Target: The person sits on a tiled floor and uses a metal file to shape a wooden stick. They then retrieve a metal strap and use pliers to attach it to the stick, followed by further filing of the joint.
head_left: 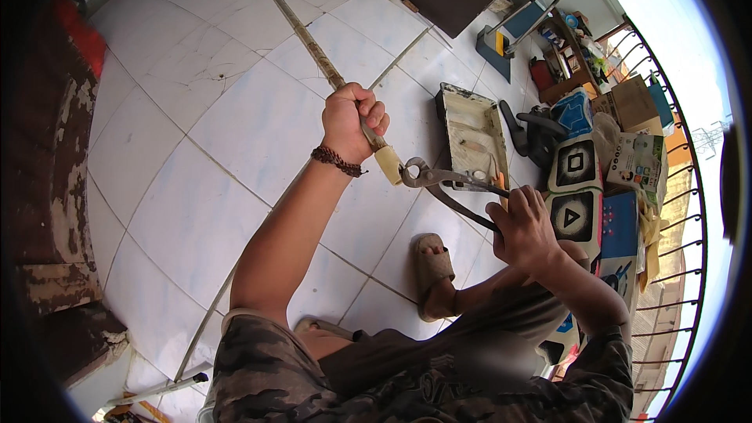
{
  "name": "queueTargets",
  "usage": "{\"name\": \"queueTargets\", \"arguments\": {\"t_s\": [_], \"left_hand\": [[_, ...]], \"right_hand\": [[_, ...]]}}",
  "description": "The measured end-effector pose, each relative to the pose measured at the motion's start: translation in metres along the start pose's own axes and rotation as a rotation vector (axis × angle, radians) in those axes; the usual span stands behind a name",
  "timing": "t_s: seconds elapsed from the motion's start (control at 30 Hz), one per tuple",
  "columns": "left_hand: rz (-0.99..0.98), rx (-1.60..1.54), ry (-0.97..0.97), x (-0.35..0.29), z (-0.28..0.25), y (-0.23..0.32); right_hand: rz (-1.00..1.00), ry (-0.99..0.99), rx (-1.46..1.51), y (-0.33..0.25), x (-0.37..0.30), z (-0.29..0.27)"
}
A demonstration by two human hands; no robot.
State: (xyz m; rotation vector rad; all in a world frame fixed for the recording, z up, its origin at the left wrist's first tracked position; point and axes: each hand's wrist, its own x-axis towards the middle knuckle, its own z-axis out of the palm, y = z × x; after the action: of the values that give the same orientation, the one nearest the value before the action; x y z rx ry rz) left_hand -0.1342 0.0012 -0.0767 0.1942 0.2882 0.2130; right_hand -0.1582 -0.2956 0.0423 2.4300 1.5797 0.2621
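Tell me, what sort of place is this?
Probably a home balcony or terrace used for repair work: white floor tiles, a black metal railing open to the sky, and a paint tray on the floor.

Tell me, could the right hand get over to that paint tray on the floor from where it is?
Probably yes. The right hand is shut on the pincers, and the paint tray lies on the tiles just beyond them with nothing between. It would likely have to put the pincers down first.

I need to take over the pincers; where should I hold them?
Hold the pincers by the two long handles, near their ends, coming from the person's right as the right hand does. The jaws point left at the pole, whose end the left hand steadies.
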Motion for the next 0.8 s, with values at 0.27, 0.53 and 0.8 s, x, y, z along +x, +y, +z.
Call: {"name": "queueTargets", "arguments": {"t_s": [0.27,0.53,0.8], "left_hand": [[-0.005,-0.008,0.041,0.003,-0.022,0.006],[0.0,0.033,0.065,0.003,-0.03,0.004],[-0.006,-0.035,-0.066,0.005,-0.035,0.012]], "right_hand": [[0.087,0.015,0.41,-0.015,0.004,0.033],[0.399,0.362,0.449,-0.046,0.017,0.036],[0.301,-0.213,0.541,-0.025,0.013,0.048]]}}
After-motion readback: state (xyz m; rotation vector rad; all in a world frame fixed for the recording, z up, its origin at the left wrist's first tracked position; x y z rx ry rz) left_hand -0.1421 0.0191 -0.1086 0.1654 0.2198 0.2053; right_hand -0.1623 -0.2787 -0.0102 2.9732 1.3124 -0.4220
